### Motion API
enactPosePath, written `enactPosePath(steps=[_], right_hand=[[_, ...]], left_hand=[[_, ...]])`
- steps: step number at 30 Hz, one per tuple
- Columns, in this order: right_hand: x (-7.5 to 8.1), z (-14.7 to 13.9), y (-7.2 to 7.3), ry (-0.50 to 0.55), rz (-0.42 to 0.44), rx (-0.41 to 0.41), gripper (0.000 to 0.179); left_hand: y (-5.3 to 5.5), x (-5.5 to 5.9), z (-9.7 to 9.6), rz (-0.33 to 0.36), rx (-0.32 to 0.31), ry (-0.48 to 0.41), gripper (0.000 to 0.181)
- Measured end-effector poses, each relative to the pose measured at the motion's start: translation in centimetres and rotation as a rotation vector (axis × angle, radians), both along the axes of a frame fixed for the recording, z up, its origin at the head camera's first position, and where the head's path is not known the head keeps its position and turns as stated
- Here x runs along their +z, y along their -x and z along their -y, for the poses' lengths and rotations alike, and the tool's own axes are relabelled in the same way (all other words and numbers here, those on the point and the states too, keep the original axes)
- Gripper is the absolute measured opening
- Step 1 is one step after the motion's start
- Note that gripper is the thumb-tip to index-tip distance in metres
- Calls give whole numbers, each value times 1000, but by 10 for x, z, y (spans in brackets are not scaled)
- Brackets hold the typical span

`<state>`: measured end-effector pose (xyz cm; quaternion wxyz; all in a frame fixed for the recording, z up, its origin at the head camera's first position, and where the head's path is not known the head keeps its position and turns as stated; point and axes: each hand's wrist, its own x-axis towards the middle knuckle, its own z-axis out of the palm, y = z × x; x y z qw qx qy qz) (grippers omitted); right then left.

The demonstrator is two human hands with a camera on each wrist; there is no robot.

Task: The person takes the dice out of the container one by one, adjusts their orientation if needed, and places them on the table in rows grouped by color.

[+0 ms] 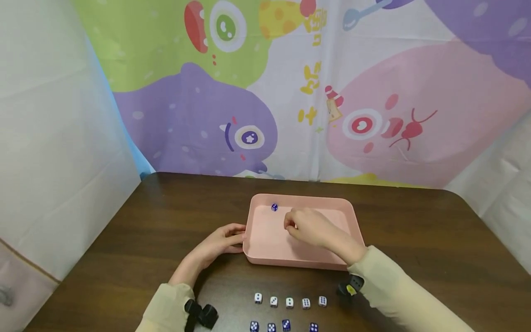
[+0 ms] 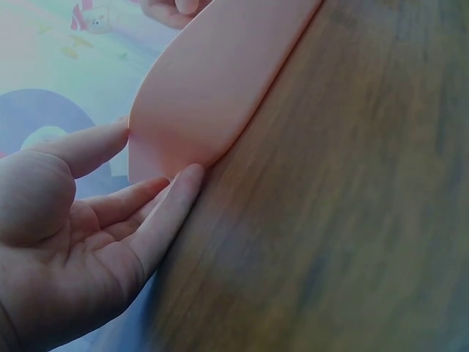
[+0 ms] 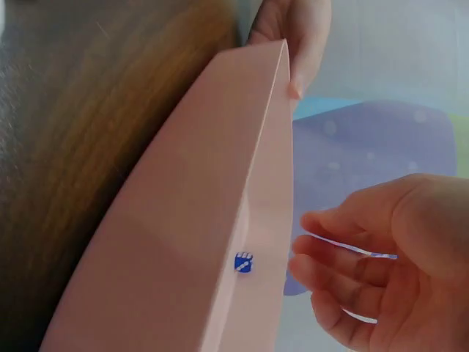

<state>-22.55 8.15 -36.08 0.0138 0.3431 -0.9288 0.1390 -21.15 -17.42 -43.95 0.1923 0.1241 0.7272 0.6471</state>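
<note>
A pink tray [image 1: 265, 242] rests on the table with one blue die [image 1: 274, 207] inside, close to its far left corner. My left hand [image 1: 219, 242] touches the tray's left end from outside. In the left wrist view its fingers [image 2: 176, 202] lie fairly straight against the pink wall. Over the middle of the tray hovers my right hand [image 1: 309, 226], to the right of the die. Its fingers [image 3: 341, 264] hang loosely curled, with nothing visible between them and the thumb in the right wrist view.
In front of the tray stands a row of several white dice [image 1: 289, 303]. Nearer the bottom edge several blue dice [image 1: 286, 325] form a second row. The dark wooden table [image 1: 423, 240] ends at a cartoon-printed curtain [image 1: 199, 120]. Each wrist wears a black strap.
</note>
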Motion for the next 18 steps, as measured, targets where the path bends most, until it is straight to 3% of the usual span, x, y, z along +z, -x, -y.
enactPosePath(steps=[8, 18], right_hand=[[0, 5, 20, 53, 28, -3, 17], [-10, 16, 40, 118, -41, 0, 22]], left_hand=[[-1, 1, 1, 3, -6, -7, 49], [0, 0, 0, 13, 2, -19, 50]])
